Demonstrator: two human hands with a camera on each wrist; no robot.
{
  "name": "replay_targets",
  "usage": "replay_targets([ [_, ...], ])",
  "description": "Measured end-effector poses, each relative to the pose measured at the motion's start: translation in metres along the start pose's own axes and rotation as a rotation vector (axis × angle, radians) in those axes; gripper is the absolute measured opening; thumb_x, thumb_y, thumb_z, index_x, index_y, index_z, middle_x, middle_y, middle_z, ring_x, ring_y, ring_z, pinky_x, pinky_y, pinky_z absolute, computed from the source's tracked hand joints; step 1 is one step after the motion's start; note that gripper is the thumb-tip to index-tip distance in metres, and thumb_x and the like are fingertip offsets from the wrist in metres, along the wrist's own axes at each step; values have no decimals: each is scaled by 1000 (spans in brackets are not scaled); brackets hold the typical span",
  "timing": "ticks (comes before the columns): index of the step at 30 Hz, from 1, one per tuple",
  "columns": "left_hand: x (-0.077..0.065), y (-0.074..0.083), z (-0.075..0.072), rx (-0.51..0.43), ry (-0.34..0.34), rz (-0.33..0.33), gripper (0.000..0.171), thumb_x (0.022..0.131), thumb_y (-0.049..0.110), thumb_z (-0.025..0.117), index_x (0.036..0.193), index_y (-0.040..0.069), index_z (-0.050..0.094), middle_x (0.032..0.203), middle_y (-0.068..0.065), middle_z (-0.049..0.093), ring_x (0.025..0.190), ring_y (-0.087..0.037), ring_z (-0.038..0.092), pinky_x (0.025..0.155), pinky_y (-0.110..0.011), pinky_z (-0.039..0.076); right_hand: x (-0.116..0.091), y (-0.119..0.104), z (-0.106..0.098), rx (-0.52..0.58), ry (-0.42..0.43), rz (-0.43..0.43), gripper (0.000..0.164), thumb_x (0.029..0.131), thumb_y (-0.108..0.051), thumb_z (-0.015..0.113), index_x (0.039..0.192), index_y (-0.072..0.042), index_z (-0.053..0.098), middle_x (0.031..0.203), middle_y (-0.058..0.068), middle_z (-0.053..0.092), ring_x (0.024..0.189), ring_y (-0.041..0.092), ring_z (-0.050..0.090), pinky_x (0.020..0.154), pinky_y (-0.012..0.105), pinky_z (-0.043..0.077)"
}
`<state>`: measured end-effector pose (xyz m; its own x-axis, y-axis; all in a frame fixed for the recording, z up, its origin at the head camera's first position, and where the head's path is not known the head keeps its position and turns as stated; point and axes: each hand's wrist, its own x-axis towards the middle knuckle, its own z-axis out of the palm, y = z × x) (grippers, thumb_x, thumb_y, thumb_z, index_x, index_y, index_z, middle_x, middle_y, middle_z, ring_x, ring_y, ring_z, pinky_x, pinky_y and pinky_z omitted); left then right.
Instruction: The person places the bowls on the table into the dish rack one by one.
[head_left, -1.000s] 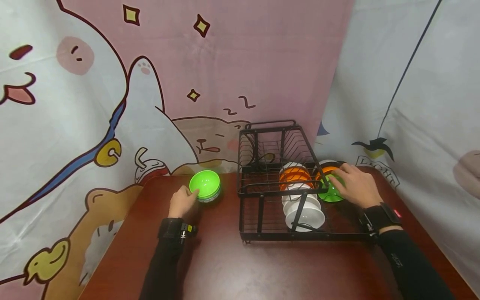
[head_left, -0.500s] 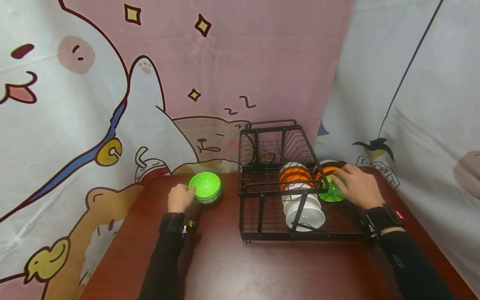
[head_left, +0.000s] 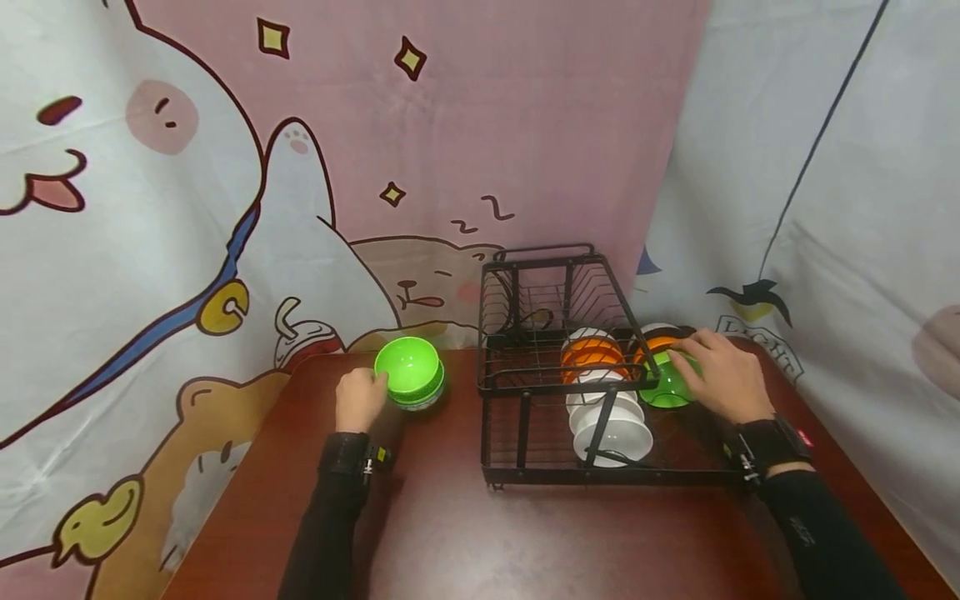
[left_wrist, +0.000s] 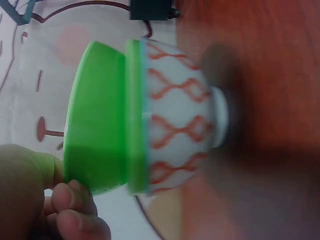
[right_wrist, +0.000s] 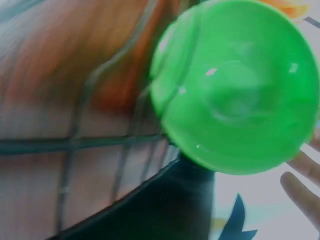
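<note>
In the head view my left hand (head_left: 361,400) pinches the rim of the top green bowl (head_left: 407,365), which is raised and tilted above the stack. Beneath it, in the left wrist view, the green rim (left_wrist: 135,120) of another bowl shows above a white bowl with red-orange patterns (left_wrist: 175,120). My right hand (head_left: 726,377) is at a green bowl (head_left: 670,383) standing on edge in the black dish rack (head_left: 611,476). Its fingers (right_wrist: 301,195) look straight beside and behind that bowl's rim; the thumb is out of the right wrist view.
White bowls (head_left: 619,443) and orange bowls (head_left: 590,358) stand in a row in the rack. More orange and white bowls (head_left: 658,335) sit behind the right green bowl. The rack's upper tier (head_left: 558,379) overhangs its left part. A printed cloth (head_left: 525,125) hangs behind the table (head_left: 480,542).
My left hand has raised the top green bowl slightly, tilting it and separating it from the stack. My right hand and the bowl near it have barely moved.
</note>
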<state>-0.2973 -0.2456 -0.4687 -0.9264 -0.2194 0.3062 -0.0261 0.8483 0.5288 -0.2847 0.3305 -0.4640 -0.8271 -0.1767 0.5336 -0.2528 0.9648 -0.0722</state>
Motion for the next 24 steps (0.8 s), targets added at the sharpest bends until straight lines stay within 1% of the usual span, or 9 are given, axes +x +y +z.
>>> replay_targets([
  [4,4,18,-23,-26,78,68,42,97,17,53,57,10,41,57,1,33,56,-20,33,54,-34,27,10,-7,-17,81,61,50,27,100,-32,68,116,-12,74,100,10,67,77,29,61,55,40,42],
  [6,6,31,-38,-41,110,104,42,96,14,52,57,11,39,56,2,31,55,-19,30,52,-34,26,17,-13,-29,142,69,79,31,103,-34,63,122,-12,72,103,13,68,81,33,64,58,43,43],
  [8,7,46,-53,-66,140,139,41,95,11,51,56,12,38,54,3,30,53,-18,28,51,-33,25,25,-19,-43,218,61,108,36,106,-37,56,128,-11,69,109,16,68,89,39,67,63,50,47],
  [10,8,61,-69,-90,170,177,41,94,10,51,56,12,37,53,4,30,51,-17,27,50,-32,24,31,-26,-56,311,57,129,42,108,-40,50,133,-9,65,115,19,67,98,42,67,74,57,51],
  [13,9,78,-86,-125,218,230,40,92,8,50,55,12,37,52,3,30,50,-17,26,50,-32,23,38,-34,-70,441,58,146,46,110,-41,47,138,-7,62,121,22,64,107,45,64,87,64,50],
  [16,9,86,-94,-132,242,252,40,92,7,50,55,12,37,52,3,30,50,-17,26,49,-31,22,38,-38,-76,483,32,168,48,110,-42,46,140,-7,61,126,24,63,110,46,62,90,67,49],
  [19,9,88,-94,-129,253,257,40,91,6,51,55,12,37,53,2,30,50,-17,26,50,-31,23,36,-36,-74,458,-27,190,52,110,-45,43,143,-7,58,130,26,61,112,49,60,88,68,47],
  [21,7,91,-95,-128,263,272,40,91,6,52,55,12,36,53,2,30,51,-17,25,50,-32,23,36,-34,-76,467,-64,203,55,110,-46,41,146,-6,55,131,27,59,113,50,60,88,68,47],
  [24,6,103,-99,-143,284,316,39,90,6,52,55,13,36,53,2,29,51,-18,24,50,-32,21,44,-38,-88,551,-102,204,56,111,-44,39,152,-6,47,132,29,58,115,50,60,90,66,49],
])
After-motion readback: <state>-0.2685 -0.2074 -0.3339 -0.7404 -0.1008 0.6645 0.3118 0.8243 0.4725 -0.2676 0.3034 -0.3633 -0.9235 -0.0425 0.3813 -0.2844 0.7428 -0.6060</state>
